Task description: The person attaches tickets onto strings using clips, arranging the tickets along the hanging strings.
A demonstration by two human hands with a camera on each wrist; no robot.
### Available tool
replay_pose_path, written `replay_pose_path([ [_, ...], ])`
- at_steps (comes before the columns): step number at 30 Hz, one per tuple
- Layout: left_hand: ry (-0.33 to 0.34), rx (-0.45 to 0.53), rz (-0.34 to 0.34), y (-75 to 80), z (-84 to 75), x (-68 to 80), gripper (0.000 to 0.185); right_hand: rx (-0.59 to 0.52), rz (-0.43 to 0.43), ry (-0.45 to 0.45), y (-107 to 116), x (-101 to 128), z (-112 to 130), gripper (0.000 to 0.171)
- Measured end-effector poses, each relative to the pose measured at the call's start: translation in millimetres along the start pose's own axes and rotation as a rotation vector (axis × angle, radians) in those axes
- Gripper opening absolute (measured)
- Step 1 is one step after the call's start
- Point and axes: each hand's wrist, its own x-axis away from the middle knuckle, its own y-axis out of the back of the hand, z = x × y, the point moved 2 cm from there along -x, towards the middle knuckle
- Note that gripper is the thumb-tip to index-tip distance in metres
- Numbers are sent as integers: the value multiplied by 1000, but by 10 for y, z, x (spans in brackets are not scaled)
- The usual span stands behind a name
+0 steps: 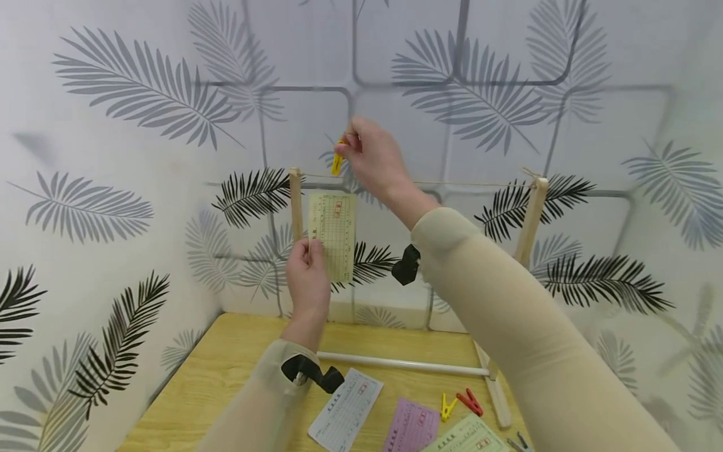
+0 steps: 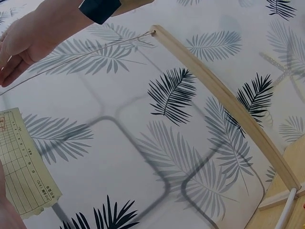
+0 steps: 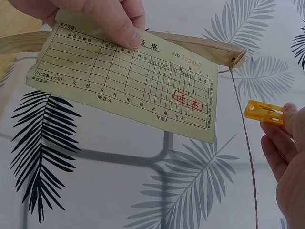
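My left hand (image 1: 309,276) pinches a pale yellow receipt slip (image 1: 339,238) by its left edge and holds it upright below a thin string (image 1: 452,183). The right wrist view shows the printed grid and red stamp on the slip (image 3: 124,81), with the left thumb across its header. Above the string, my right hand (image 1: 375,157) pinches a yellow clothespin (image 1: 337,159) by one end, its other end pointing down. Clothespin (image 3: 264,112) and string (image 3: 245,138) appear close together in the right wrist view. The slip's top edge is below the string, apart from it.
Wooden posts (image 1: 533,216) hold the string at both ends, joined by a white rod (image 1: 403,363) low down. On the wooden table (image 1: 226,358) lie a white slip (image 1: 347,408), a pink slip (image 1: 412,427), another yellow slip (image 1: 471,436), a yellow clothespin (image 1: 448,407) and a red clothespin (image 1: 471,402).
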Motion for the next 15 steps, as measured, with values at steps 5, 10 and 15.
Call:
replay_pose_path([
  [5,2,22,-18,-42,19,-21,21,2,13,-38,-37,-20,25,46],
  [10,5,38,-24,-51,33,-38,21,-14,43,-54,-106,-32,22,44],
  [15,13,36,-6,-41,25,-70,23,9,48,-51,-139,-58,17,45],
])
